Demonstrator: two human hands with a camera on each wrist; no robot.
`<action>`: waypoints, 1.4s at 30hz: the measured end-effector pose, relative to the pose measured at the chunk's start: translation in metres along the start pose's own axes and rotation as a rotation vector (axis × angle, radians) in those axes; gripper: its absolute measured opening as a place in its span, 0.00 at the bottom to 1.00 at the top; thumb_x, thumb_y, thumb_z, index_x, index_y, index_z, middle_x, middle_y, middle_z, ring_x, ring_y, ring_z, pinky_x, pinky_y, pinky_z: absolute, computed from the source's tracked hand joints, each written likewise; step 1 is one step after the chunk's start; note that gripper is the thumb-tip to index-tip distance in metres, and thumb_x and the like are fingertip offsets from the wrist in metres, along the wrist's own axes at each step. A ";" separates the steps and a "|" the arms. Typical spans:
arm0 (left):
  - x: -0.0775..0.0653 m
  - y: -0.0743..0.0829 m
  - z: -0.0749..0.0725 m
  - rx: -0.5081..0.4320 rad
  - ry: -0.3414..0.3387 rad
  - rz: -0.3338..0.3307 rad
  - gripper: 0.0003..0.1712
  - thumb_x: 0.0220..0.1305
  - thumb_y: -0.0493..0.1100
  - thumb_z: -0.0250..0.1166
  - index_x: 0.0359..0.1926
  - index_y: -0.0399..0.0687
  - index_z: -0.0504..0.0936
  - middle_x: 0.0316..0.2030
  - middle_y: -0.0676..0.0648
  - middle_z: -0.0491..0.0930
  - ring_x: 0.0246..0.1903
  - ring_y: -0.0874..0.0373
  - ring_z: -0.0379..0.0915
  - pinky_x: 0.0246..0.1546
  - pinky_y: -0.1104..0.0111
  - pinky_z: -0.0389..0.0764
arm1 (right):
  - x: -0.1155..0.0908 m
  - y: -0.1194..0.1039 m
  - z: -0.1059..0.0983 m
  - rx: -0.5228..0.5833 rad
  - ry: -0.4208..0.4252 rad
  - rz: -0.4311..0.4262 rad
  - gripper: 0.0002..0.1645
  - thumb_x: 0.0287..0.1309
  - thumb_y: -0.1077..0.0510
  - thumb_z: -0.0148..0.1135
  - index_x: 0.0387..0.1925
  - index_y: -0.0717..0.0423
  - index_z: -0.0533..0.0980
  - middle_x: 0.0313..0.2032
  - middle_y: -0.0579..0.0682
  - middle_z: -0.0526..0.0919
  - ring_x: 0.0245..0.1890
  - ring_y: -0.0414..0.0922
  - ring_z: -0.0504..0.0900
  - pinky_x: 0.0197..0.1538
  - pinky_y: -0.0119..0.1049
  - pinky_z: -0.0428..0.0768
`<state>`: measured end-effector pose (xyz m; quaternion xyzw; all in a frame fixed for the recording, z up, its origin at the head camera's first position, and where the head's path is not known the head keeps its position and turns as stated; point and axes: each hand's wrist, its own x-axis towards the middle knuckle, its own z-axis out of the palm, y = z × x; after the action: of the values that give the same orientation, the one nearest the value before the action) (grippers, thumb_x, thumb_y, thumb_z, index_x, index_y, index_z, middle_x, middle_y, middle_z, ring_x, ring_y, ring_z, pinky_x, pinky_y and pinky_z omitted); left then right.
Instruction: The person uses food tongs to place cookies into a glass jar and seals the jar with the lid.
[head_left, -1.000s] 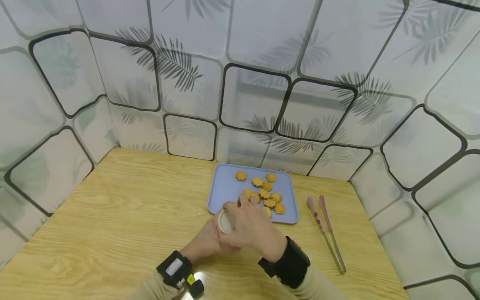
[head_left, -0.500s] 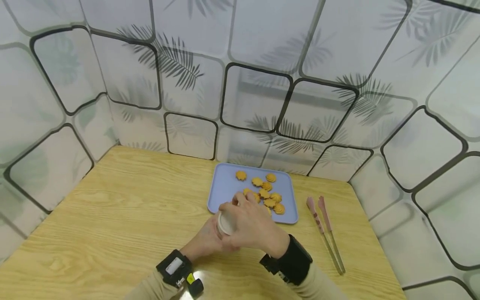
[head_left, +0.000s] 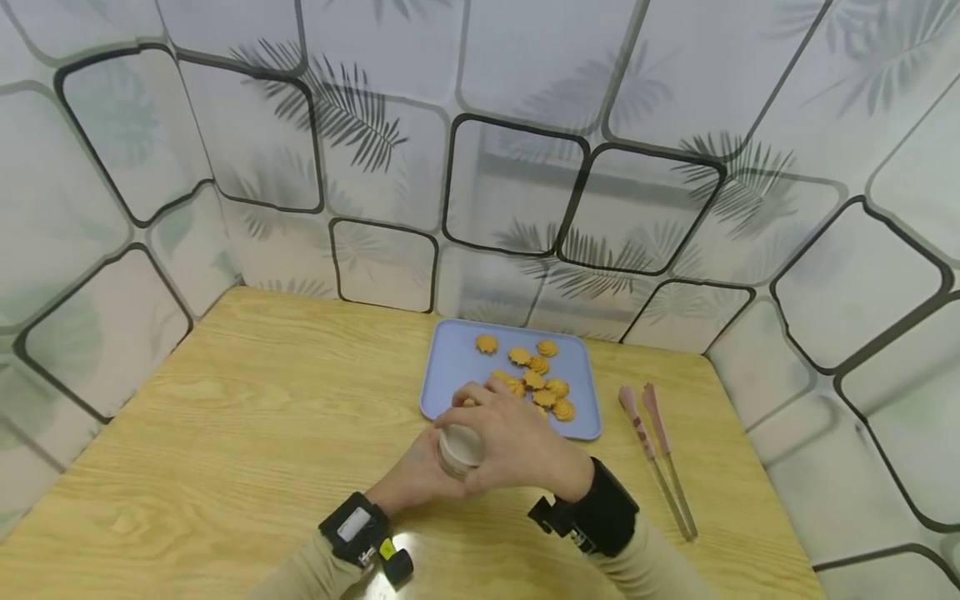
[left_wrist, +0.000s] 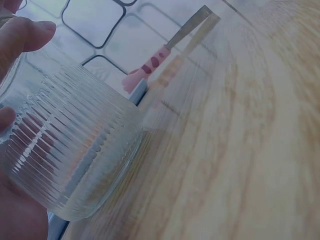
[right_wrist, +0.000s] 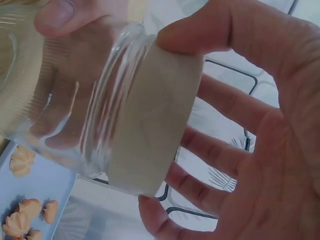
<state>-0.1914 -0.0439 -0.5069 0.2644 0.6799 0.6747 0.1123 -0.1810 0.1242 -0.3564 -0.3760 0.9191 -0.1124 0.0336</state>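
A ribbed clear glass jar (left_wrist: 75, 145) is gripped by my left hand (head_left: 418, 472), thumb and fingers around its side. The jar is tilted, with its base close over the wooden tabletop in the left wrist view. My right hand (head_left: 517, 440) holds the pale beige lid (right_wrist: 155, 115) at the jar's mouth, thumb on one edge and fingers spread around the other. Glass thread rings show between the lid and the jar's shoulder in the right wrist view. Through the glass no contents show.
Behind the hands lies a blue tray (head_left: 448, 375) with several golden swirl cookies (head_left: 544, 398), partly hidden by the right hand. Metal tongs (head_left: 667, 475) with pink handles lie to its right. A patterned curtain (head_left: 390, 167) closes off the back and sides.
My right hand has turned a little on the lid, and more of the lid's pale top shows. The left hand keeps its grip on the jar. The head view has shifted slightly.
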 end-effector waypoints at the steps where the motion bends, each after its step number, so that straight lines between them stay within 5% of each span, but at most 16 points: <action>1: 0.000 0.000 0.001 -0.004 0.006 -0.003 0.54 0.39 0.33 0.80 0.70 0.34 0.64 0.59 0.36 0.77 0.54 0.58 0.75 0.59 0.69 0.75 | -0.001 0.001 -0.001 0.002 0.004 -0.015 0.39 0.31 0.48 0.82 0.54 0.39 0.84 0.55 0.46 0.79 0.49 0.46 0.71 0.43 0.36 0.79; 9: 0.006 0.000 0.005 -0.048 -0.042 0.009 0.52 0.41 0.32 0.79 0.69 0.40 0.66 0.59 0.39 0.76 0.56 0.54 0.74 0.62 0.63 0.73 | -0.012 0.008 -0.012 0.061 0.124 -0.076 0.39 0.29 0.48 0.85 0.52 0.42 0.84 0.55 0.49 0.80 0.52 0.49 0.73 0.49 0.46 0.80; 13: 0.008 -0.001 0.008 -0.029 -0.041 0.028 0.54 0.41 0.36 0.81 0.71 0.50 0.65 0.61 0.44 0.75 0.60 0.51 0.71 0.64 0.56 0.70 | -0.030 0.021 -0.012 0.096 0.193 0.000 0.38 0.33 0.51 0.84 0.54 0.43 0.83 0.57 0.49 0.79 0.56 0.52 0.74 0.49 0.49 0.80; 19: 0.008 -0.002 0.010 0.036 -0.012 0.082 0.49 0.39 0.37 0.84 0.65 0.52 0.71 0.58 0.39 0.78 0.60 0.45 0.72 0.65 0.50 0.69 | -0.070 0.047 -0.002 0.116 0.235 0.139 0.37 0.37 0.59 0.78 0.56 0.42 0.82 0.56 0.52 0.79 0.55 0.56 0.73 0.47 0.52 0.79; 32: 0.008 -0.002 0.003 0.005 0.042 0.067 0.49 0.37 0.34 0.83 0.63 0.49 0.73 0.58 0.35 0.78 0.59 0.38 0.72 0.65 0.44 0.66 | -0.102 0.096 0.057 0.164 0.077 0.268 0.36 0.37 0.62 0.77 0.55 0.49 0.83 0.55 0.54 0.79 0.53 0.57 0.72 0.46 0.52 0.80; 42: 0.008 -0.004 0.005 0.011 0.027 0.069 0.48 0.37 0.34 0.83 0.64 0.49 0.72 0.57 0.37 0.78 0.59 0.42 0.72 0.65 0.46 0.65 | -0.114 0.108 0.072 0.086 0.100 0.292 0.35 0.34 0.63 0.80 0.53 0.51 0.84 0.51 0.57 0.79 0.49 0.57 0.73 0.45 0.53 0.81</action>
<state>-0.1968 -0.0356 -0.5097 0.2791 0.6756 0.6778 0.0784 -0.1628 0.2650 -0.4542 -0.2304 0.9589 -0.1643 0.0198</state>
